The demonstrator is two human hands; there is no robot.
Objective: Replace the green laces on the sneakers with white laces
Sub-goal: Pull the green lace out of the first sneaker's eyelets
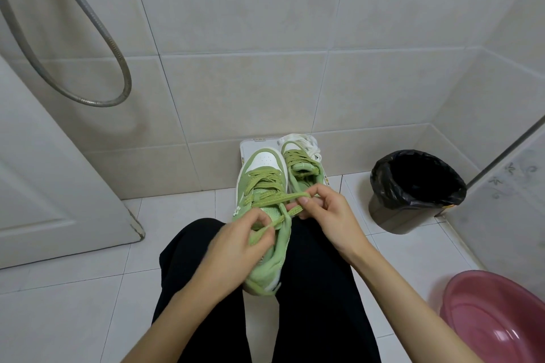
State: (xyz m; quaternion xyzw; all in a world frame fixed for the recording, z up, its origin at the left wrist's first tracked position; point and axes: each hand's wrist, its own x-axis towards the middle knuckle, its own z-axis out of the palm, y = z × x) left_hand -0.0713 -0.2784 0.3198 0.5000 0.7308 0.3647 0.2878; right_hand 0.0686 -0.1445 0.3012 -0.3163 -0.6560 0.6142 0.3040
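Observation:
A green and white sneaker (265, 168) rests between my knees, toe pointing away, with its green lace (271, 200) loosened at the top. My left hand (236, 247) pinches one end of that lace near the tongue. My right hand (324, 209) grips the other end, pulled across the shoe's opening. The second green sneaker (300, 162) lies just behind on a white board (246, 146), still threaded with green laces. A bundle of white laces (306, 141) sits at its far end against the wall.
A bin with a black bag (415, 188) stands to the right by the wall. A pink basin (498, 318) lies at the lower right. A white door (59, 171) is at the left, with a shower hose (97, 47) hanging above. My legs in black trousers (318, 289) fill the lower middle.

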